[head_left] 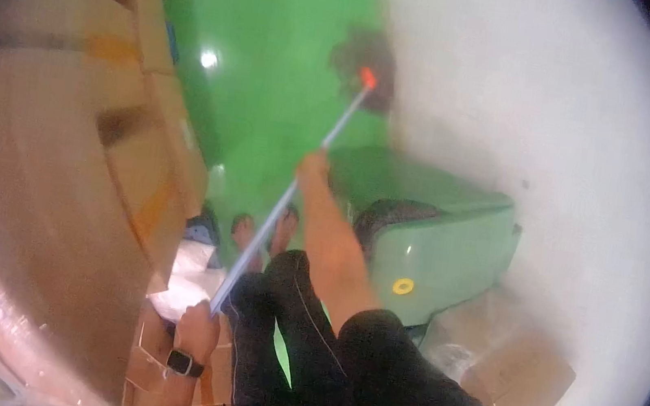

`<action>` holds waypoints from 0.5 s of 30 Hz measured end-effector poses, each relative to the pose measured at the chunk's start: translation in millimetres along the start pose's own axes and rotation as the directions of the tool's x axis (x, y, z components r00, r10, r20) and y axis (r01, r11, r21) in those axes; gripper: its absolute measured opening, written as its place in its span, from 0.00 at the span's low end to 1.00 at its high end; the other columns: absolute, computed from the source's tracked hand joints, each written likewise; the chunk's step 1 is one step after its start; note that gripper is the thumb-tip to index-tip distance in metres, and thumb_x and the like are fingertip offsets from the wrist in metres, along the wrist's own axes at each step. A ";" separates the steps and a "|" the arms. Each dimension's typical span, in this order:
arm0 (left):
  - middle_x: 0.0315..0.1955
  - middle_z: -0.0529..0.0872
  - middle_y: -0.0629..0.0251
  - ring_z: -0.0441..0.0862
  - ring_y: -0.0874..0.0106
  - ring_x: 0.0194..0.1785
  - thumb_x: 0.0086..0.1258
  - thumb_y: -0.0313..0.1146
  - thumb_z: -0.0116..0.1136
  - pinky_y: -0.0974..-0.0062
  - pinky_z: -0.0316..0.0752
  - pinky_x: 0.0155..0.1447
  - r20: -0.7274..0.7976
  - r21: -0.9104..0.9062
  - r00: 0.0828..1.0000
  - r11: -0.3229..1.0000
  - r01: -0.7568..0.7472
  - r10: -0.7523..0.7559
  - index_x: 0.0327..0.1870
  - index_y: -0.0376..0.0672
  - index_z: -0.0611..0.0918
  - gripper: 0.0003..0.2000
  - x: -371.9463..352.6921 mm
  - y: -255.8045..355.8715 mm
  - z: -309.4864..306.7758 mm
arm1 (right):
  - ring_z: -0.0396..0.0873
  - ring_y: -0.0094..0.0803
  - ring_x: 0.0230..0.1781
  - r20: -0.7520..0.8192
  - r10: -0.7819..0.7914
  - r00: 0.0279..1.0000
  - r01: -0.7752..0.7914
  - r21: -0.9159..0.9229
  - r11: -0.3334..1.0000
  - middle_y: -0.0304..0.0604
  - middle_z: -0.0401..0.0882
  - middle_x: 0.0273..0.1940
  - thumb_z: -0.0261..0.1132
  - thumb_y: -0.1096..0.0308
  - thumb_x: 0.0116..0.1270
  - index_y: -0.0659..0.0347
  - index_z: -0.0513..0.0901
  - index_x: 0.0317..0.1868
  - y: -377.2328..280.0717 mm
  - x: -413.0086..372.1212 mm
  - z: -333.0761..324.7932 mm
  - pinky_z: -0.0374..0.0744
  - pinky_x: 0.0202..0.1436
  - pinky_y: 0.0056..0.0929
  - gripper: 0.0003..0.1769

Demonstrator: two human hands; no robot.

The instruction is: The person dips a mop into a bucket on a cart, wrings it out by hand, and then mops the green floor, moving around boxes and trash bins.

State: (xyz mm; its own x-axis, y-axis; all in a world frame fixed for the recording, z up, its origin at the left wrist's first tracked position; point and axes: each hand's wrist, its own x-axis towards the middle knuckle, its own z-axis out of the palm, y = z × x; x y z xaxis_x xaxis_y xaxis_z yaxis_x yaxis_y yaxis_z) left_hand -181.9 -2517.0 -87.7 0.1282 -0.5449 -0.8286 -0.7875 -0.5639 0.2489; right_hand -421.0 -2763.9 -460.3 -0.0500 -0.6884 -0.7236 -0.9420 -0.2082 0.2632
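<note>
A long-handled mop [344, 122] runs diagonally across the view, its pale shaft ending in an orange-red joint. Its dark, blurred head [358, 55] rests on the green floor [272, 40] against the foot of the white wall. Farther up the shaft toward the head, my right hand [314, 166] is closed round it. My left hand [197, 329], with a watch on the wrist, grips the shaft near its lower end. Both hands' fingers are partly hidden by the shaft and the viewing angle.
Stacked cardboard boxes [39, 132], partly wrapped in clear film, line the left side. A green plastic container [449, 256] with a yellow ring stands at right beside the white wall [537, 91]. Behind it lies an opened cardboard box [523, 381]. White bags [188, 279] lie by the boxes.
</note>
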 end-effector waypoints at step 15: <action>0.25 0.81 0.51 0.81 0.53 0.32 0.60 0.31 0.54 0.57 0.76 0.37 -0.132 0.054 0.991 0.999 -0.008 0.015 0.35 0.38 0.75 0.07 14.0 -20.7 -13.1 | 0.79 0.45 0.42 0.048 -0.199 0.979 0.202 -0.083 0.976 0.46 0.82 0.36 0.61 0.56 0.56 0.56 0.85 0.36 31.5 48.8 22.1 0.75 0.49 0.35 0.15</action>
State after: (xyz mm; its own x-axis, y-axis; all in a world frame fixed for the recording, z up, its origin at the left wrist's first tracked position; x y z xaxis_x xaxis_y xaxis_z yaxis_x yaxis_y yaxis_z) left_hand -155.9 -2521.1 -97.9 0.1949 -0.6302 -0.7516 -0.8196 -0.5256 0.2282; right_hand -460.4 -2788.7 -501.4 0.1224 -0.5990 -0.7913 -0.9016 -0.4004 0.1637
